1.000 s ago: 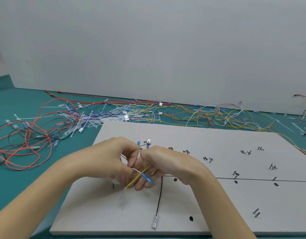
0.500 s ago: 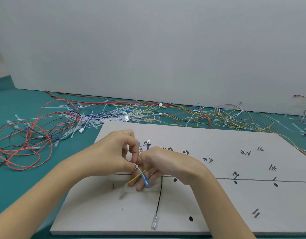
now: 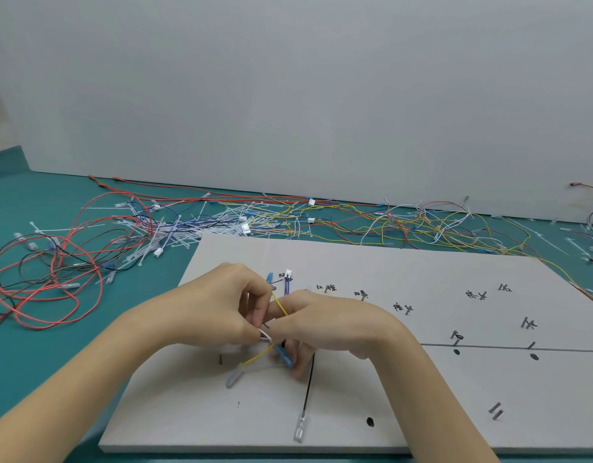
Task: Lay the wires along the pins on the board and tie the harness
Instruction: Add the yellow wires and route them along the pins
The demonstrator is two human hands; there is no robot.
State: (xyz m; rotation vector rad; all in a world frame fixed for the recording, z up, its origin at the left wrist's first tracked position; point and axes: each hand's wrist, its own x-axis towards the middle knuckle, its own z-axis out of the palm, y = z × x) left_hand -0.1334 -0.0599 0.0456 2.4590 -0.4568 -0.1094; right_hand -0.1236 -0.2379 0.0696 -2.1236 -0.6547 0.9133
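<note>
A grey board (image 3: pixel 371 269) with short pins and handwritten labels lies on the teal table. My left hand (image 3: pixel 218 302) and my right hand (image 3: pixel 325 319) meet over its left part. Between them runs a yellow wire (image 3: pixel 280 305), and a thin white cable tie (image 3: pixel 265 335) shows at my left fingertips, which pinch it. My right hand's fingers curl round the small wire bundle, with a blue terminal (image 3: pixel 285 355) poking out below. A black wire (image 3: pixel 310 382) runs down the board to a clear terminal (image 3: pixel 300 429). A white connector (image 3: pixel 288 273) on blue wires stands behind the hands.
A tangle of red, yellow, black and white wires (image 3: pixel 321 222) with several white cable ties (image 3: pixel 161 242) lies along the table behind the board. Red and black wire loops (image 3: pixel 44 282) spread at the left. A grey wall rises behind.
My left hand has lifted slightly and its fingers have shifted on the tie. The yellow wire now arches up between both hands. The board and black wire have not moved.
</note>
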